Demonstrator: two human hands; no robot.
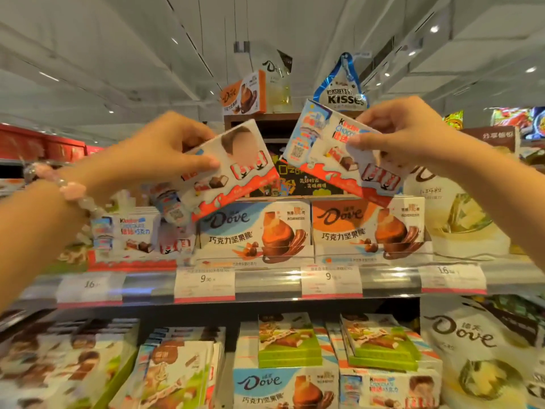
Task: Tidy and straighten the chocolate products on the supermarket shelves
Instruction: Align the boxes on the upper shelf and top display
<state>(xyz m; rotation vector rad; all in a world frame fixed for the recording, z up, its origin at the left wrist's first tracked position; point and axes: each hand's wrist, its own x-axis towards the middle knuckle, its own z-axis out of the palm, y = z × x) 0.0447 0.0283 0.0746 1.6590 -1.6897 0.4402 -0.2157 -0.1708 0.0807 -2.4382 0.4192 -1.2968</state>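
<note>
Mid-task, both hands loaded. Left hand point(159, 154), centre-left of frame, pinches a white-and-red Kinder box point(236, 175) between thumb and curled fingers, the box tilted down to the left. Right hand point(404, 137), centre-right, grips a second Kinder box point(330, 152) the same way, tilted the other way. Both boxes are held in the air above the upper shelf point(271, 280), touching nothing on it. Below them, at centre frame, two Dove boxes, one blue point(253, 231) and one orange point(365, 228), stand upright and face-forward, looking already straight. A Kinder stack point(132, 240) sits at left of that shelf, the likely home for the two held boxes, though that is a guess. Lower shelf, bottom of frame: green-edged boxes point(289, 340) lie on top of other boxes and the lower-left packs lean; this looks undone. Judgement: well short of finished.
</note>
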